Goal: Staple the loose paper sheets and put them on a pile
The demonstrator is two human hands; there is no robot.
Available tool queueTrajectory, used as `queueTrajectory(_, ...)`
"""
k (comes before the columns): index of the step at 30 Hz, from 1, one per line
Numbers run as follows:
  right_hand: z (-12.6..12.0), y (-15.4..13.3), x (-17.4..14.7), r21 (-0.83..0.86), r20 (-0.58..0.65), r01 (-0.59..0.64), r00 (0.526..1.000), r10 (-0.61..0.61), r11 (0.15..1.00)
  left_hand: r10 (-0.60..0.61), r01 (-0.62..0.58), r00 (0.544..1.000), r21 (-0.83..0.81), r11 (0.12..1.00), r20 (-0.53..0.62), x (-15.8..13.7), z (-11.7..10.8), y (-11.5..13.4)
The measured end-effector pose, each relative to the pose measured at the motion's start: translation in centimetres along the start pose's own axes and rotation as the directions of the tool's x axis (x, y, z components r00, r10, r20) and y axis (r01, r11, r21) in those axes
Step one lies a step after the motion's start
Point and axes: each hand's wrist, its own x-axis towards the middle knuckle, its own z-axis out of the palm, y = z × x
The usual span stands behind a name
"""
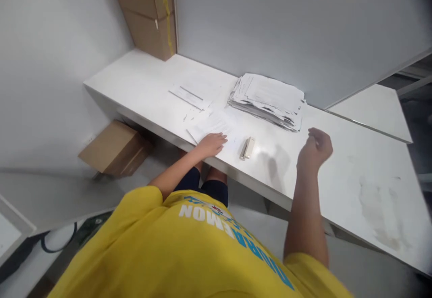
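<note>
My left hand [212, 145] lies flat, palm down, on a printed paper sheet [214, 124] near the front edge of the white table [347, 185]. To the right of that hand, apart from it, a beige stapler [249, 148] rests on the tabletop. My right hand [316, 145] is raised over the table, right of the stapler, with its fingers curled in. Whether anything small is inside those fingers is hidden. Against the back panel, between and beyond both hands, sits a thick, uneven stack of papers [270, 97].
Thin dark lines [185, 100] show on the table's left part. Tall cardboard boxes [148, 14] stand at the back left corner. Another cardboard box [113, 147] is below the table at the left. A grey panel [286, 28] borders the back; brownish stains [381, 212] mark the right end.
</note>
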Motion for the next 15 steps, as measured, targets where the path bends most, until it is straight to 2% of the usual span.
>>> queueTrajectory(2, -3.6, -1.6, -5.6, 0.149, 0.084, -0.108, 0.992, 0.096, 0.983, 0.036, -0.035, 0.999, -0.057, 0.998, 0.017, -1.6, -0.5, -0.8)
queueTrajectory(3, -4.8, -2.3, -8.9, 0.195, 0.215, -0.195, 0.965, 0.152, 0.961, 0.025, -0.024, 1.0, -0.075, 0.997, 0.011, -2.7, -0.8, -1.2)
queueTrajectory(4, -5.6, -2.9, -12.4, 0.212, 0.359, -0.308, 0.907, 0.219, 0.928, 0.002, -0.002, 1.0, -0.085, 0.996, -0.002, -4.0, -1.1, -1.5)
queueTrajectory(6, -5.7, -3.7, -19.4, 0.171, 0.594, -0.57, 0.71, 0.377, 0.804, -0.055, 0.051, 0.997, -0.079, 0.996, -0.049, -6.6, -1.6, -1.9)
queueTrajectory(8, -4.3, -4.2, -25.0, 0.118, 0.683, -0.749, 0.538, 0.495, 0.652, -0.089, 0.085, 0.99, -0.044, 0.995, -0.11, -8.7, -2.2, -2.0)
queueTrajectory(9, -3.3, -4.3, -26.9, 0.083, 0.75, -0.806, 0.438, 0.496, 0.586, -0.103, 0.102, 0.985, -0.013, 0.995, -0.14, -9.5, -2.4, -2.0)
queueTrajectory(10, -2.2, -4.5, -28.1, 0.06, 0.805, -0.841, 0.359, 0.472, 0.537, -0.115, 0.121, 0.979, 0.024, 0.992, -0.165, -10.1, -2.6, -2.0)
queueTrajectory(11, -1.2, -4.7, -28.5, 0.048, 0.85, -0.858, 0.304, 0.43, 0.512, -0.126, 0.139, 0.975, 0.063, 0.988, -0.182, -10.5, -2.8, -2.1)
queueTrajectory(12, -0.2, -4.8, -28.4, 0.049, 0.879, -0.859, 0.279, 0.386, 0.51, -0.135, 0.155, 0.973, 0.099, 0.983, -0.189, -10.9, -2.9, -2.3)
queueTrajectory(13, 0.6, -5.0, -27.7, 0.063, 0.892, -0.847, 0.285, 0.351, 0.529, -0.146, 0.172, 0.971, 0.128, 0.977, -0.188, -11.1, -3.1, -2.6)
queueTrajectory(15, 2.1, -5.4, -25.4, 0.104, 0.887, -0.785, 0.351, 0.3, 0.61, -0.175, 0.206, 0.967, 0.166, 0.965, -0.184, -11.6, -3.5, -3.3)
